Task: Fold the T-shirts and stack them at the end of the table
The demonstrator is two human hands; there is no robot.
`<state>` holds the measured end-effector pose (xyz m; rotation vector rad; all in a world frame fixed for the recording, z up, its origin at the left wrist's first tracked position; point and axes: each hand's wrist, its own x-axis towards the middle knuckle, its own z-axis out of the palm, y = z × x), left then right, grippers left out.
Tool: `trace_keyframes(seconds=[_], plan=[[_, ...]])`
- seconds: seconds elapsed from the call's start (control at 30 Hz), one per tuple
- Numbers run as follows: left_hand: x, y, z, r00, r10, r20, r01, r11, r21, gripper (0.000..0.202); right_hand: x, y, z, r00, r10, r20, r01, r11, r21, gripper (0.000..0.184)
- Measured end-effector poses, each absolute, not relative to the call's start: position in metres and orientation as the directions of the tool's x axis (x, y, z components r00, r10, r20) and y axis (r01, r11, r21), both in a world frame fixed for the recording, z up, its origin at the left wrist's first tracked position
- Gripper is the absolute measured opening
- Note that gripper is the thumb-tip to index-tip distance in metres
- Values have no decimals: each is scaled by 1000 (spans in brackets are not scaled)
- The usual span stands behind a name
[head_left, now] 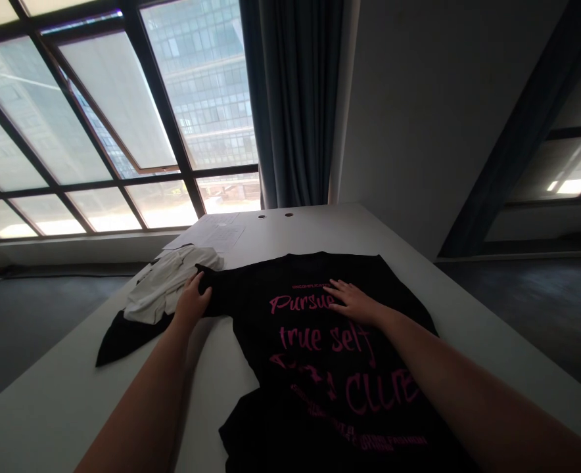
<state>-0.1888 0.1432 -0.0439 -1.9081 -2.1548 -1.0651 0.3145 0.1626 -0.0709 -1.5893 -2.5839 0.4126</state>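
Note:
A black T-shirt with pink lettering lies spread on a white table. My right hand rests flat on the shirt's chest near the top of the print, fingers stretched out. My left hand is at the shirt's left sleeve, fingers curled over the dark fabric at its edge; whether it pinches the cloth is hard to see. A crumpled white garment lies just left of that hand, over another dark piece of cloth.
A sheet of paper lies at the table's far end near two round holes. Large windows and a dark curtain stand behind. The table's right edge runs diagonally past my right arm.

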Motion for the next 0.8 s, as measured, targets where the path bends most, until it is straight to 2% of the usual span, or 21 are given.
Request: trace_keyframes(seconds=[0.13, 0.23, 0.47, 0.6, 0.7, 0.8], plan=[[-160, 139, -28, -117, 817, 565, 902, -151, 405, 62, 313, 160, -67, -450, 889, -80, 868, 415, -272, 75], [-129, 141, -15, 12, 827, 562, 905, -248, 346, 64, 313, 160, -66, -457, 886, -78, 861, 419, -287, 75], [-55, 151, -10, 363, 876, 319, 856, -448, 257, 61, 314, 160, -65, -470, 879, -75, 852, 430, -299, 75], [-43, 150, -23, 505, 853, 134, 765, -514, 389, 69, 313, 158, -62, -462, 882, -94, 858, 418, -298, 76], [-51, 152, -33, 497, 851, 171, 738, -518, 432, 63, 313, 158, -62, -462, 882, -93, 857, 417, -304, 76], [-60, 157, -44, 387, 901, 194, 843, -431, 323, 56, 313, 159, -62, -464, 881, -91, 856, 420, -302, 75]])
